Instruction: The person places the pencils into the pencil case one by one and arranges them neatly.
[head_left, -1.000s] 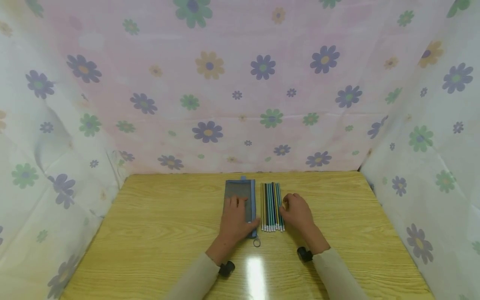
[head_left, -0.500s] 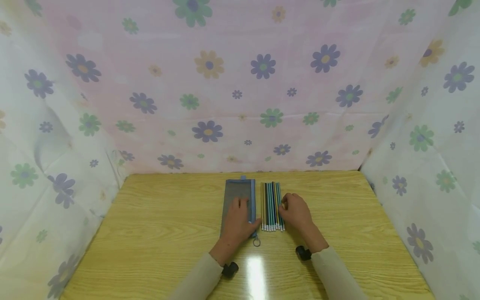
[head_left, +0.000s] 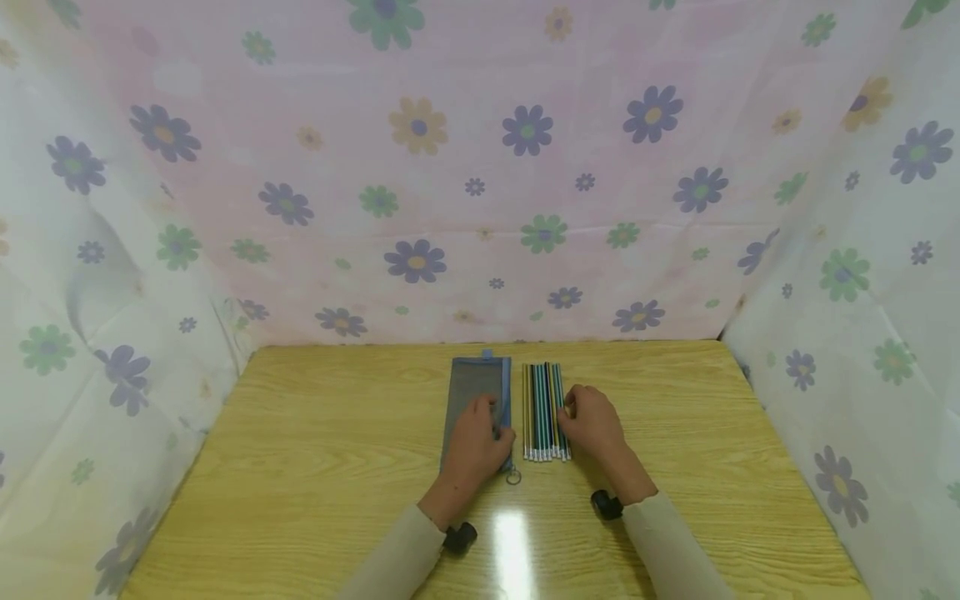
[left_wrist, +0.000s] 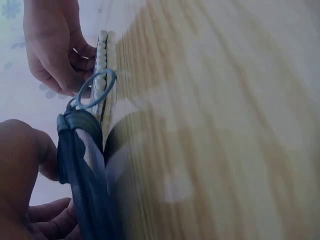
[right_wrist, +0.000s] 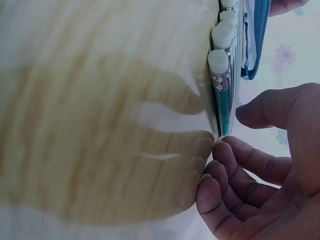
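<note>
A blue-grey mesh zip pouch (head_left: 470, 379) lies flat on the wooden table, with a key ring (head_left: 513, 477) at its near right corner. My left hand (head_left: 474, 446) rests over its lower half, thumb drawn in at the zipped edge. In the left wrist view the thumb and bent fingers touch the top of the pouch (left_wrist: 92, 200), apart from each other. Just right of it, several striped pencils (head_left: 542, 408) lie side by side, white erasers toward me. Beside the rightmost pencil is my right hand (head_left: 596, 423); its loosely bent fingertips (right_wrist: 225, 152) meet the row's side, thumb held apart above.
The wooden table (head_left: 330, 450) reaches back to a flowered cloth (head_left: 480, 167), which also hangs along both sides. Each wrist wears a small black camera. A bright light reflection lies on the tabletop near the front.
My left hand has slid slightly to the right on the pouch, and its thumb has drawn back from beside the pencils to the pouch's edge. The right hand has hardly moved.
</note>
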